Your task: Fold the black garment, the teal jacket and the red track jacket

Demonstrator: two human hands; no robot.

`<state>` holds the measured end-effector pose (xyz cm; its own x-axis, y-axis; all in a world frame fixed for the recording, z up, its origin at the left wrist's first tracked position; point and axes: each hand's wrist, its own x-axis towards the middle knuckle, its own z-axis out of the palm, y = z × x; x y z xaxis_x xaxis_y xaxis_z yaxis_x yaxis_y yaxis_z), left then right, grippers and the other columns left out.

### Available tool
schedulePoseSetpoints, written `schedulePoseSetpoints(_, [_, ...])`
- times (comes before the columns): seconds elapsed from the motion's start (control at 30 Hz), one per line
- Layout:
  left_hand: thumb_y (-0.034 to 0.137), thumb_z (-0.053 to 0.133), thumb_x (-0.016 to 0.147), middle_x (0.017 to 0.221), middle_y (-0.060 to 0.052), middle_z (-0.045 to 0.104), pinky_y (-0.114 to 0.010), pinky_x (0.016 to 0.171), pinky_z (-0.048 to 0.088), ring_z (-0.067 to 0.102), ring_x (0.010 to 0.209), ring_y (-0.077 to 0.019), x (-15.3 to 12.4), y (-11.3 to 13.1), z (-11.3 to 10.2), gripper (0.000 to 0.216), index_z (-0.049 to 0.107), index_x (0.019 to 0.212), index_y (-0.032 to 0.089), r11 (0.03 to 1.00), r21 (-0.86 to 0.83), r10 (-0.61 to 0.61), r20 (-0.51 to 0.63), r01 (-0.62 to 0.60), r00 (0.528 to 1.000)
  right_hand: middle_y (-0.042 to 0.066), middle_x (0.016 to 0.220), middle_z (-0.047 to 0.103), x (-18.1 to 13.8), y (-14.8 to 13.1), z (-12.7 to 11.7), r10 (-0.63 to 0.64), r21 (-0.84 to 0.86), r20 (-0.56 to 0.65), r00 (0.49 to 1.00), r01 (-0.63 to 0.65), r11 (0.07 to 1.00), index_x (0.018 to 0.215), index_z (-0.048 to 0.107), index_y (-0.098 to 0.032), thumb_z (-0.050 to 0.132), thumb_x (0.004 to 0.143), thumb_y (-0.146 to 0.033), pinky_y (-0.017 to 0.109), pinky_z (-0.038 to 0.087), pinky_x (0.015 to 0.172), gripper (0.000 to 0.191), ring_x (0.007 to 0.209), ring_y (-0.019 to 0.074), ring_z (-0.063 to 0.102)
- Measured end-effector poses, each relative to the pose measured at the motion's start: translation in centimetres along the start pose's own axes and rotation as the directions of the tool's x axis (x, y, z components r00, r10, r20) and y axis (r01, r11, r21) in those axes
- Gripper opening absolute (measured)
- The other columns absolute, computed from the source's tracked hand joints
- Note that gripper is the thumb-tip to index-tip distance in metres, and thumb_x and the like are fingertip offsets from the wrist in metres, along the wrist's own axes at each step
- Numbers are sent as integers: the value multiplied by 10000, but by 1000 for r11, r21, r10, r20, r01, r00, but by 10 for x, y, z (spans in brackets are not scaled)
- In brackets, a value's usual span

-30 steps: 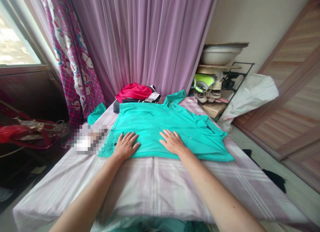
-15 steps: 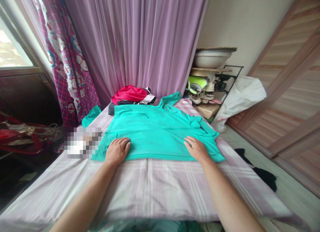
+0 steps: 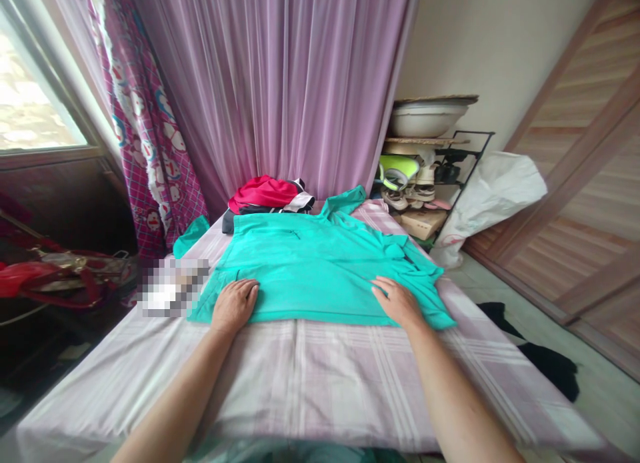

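Note:
A teal shirt (image 3: 310, 263) lies spread flat on a table covered with a pale checked cloth (image 3: 320, 383). My left hand (image 3: 233, 304) rests palm down on the shirt's near left hem, fingers flat and together. My right hand (image 3: 398, 301) lies palm down on the near right part of the shirt, fingers stretched out. Neither hand holds anything. One sleeve (image 3: 191, 234) hangs off the far left edge.
A pile of red and dark clothes (image 3: 267, 193) sits at the table's far end before purple curtains. A shoe rack (image 3: 425, 176) with a basin and a white bag (image 3: 493, 190) stand at right. A red bag (image 3: 55, 276) is at left. Dark cloth (image 3: 545, 360) lies on the floor.
My right hand slid from the shirt's middle out to its right side. My left hand shifted slightly left along the hem. The camera view wobbled a little.

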<state>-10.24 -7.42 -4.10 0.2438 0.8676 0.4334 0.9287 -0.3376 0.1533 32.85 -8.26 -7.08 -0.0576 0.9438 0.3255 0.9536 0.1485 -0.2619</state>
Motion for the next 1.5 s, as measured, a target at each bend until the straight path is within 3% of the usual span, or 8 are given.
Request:
schedulePoseSetpoints(0.4, [443,261,992,1131,-94,750,-445,1035,476,670,1096,-250,-1,0,1,541,728,1086,186,1000,-25,-2,-7,2,1000,90,1295,673,0,2,5,30,46,-18,999,-30,998,1170,724,-215,427,932,-326,383,463,1065,397,1215,228,609])
schedulePoseSetpoints(0.83, [445,315,989,1075,-90,765,-466,981,512,692,1035,-257,-1,-5,7,490,735,1035,198,995,-94,22,-86,-30,996,103,1227,707,-1,4,7,31,165,-93,995,-16,986,1073,757,-215,469,889,-339,420,484,1033,363,1163,257,637])
schedulePoseSetpoints(1.03, [459,330,986,1070,-92,766,-460,986,512,689,1044,-260,-1,-6,5,491,735,1049,189,995,-99,13,-72,-20,997,79,1103,759,-3,8,-3,212,274,-162,964,-162,948,1045,767,-228,420,886,-397,355,541,924,417,1033,242,693])
schedulePoseSetpoints(1.17, [452,342,992,1090,-93,761,-461,993,507,683,1064,-258,-2,-6,5,476,728,1070,185,995,-97,7,-66,-14,998,98,1032,774,-5,14,-7,296,216,-160,942,-259,941,1062,772,-217,433,874,-435,342,561,803,445,893,254,720])
schedulePoseSetpoints(1.4, [412,374,994,1093,-69,761,-456,1011,506,687,1057,-231,-4,-6,5,411,725,1088,220,993,-119,7,-58,-14,998,81,1018,777,-7,26,-1,192,126,-77,978,-182,975,1011,780,-243,445,852,-494,337,579,767,447,904,259,726])
schedulePoseSetpoints(1.5, [400,385,998,1133,-62,750,-456,1015,504,674,1097,-230,-7,-8,8,388,720,1104,235,993,-120,-10,-58,3,998,89,1026,773,-8,30,4,164,106,-104,981,-153,983,994,777,-236,415,855,-512,373,587,811,476,926,271,722])
